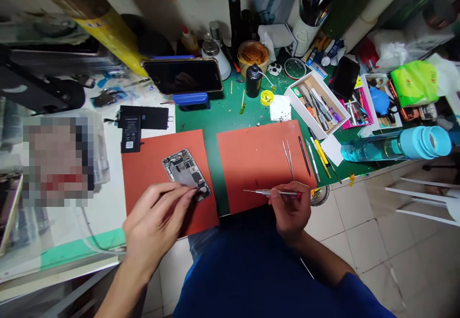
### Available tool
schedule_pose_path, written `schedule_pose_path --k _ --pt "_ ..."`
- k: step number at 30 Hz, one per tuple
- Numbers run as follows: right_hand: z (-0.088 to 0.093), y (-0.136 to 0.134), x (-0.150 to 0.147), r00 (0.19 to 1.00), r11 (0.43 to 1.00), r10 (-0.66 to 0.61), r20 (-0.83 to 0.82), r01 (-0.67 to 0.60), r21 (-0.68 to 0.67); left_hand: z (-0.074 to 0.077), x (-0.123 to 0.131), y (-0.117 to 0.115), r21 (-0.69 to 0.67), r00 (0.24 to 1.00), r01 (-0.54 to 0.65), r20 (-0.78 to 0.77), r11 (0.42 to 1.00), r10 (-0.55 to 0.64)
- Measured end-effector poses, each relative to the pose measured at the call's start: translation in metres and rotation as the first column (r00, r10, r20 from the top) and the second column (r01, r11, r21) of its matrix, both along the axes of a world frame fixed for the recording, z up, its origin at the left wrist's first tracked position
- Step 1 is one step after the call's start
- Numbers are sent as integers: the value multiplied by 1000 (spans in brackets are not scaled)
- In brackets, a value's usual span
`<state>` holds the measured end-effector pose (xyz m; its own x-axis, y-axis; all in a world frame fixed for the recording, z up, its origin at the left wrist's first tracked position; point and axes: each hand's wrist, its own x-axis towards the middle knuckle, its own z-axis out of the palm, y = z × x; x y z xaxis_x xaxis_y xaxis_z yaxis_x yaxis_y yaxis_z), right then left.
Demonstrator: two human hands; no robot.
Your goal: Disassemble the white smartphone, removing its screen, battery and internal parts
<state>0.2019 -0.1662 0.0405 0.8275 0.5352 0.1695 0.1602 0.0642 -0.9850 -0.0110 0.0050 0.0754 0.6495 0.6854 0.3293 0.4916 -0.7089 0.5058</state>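
Note:
An opened smartphone (182, 170) with its inner boards showing lies slanted on the left red-brown mat (143, 174). My left hand (154, 215) is at its lower end, thumb and fingertips pinched together at the bottom corner. Whatever small thing may be between those fingertips is hidden. Over the right red-brown mat (247, 160), my right hand (293, 209) grips a precision screwdriver (264, 192), its thin tip pointing left toward the phone. Tweezers (288, 157) lie on that mat just beyond my right hand, beside a black pen-like tool (304, 155).
Two phone batteries (131, 131) lie behind the left mat. A phone (183, 76) leans on a blue stand (190, 99). Farther right are a black dispenser bottle (253, 81), a white box of tools (300, 102), and a blue water bottle (388, 144) near the table edge.

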Motion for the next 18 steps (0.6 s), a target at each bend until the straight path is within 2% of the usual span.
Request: schedule_pose_path --k 3,6,9,13,18 --pt "6 2 -6 992 994 105 69 -105 -6 -18 -37 -5 27 999 -42 3 999 41" --pt "14 5 -13 964 979 201 172 -192 -65 -34 -53 -7 32 1000 3 -8 999 -2" --pt "23 13 -17 902 958 283 327 -254 -131 -44 -54 -6 6 998 60 -11 998 -60" --pt "34 33 -22 746 924 381 546 -329 -194 -49 -51 -5 14 996 85 16 996 -86" --pt "41 53 -29 583 852 523 622 -391 -350 -53 -50 -7 -33 999 42 25 999 -41"
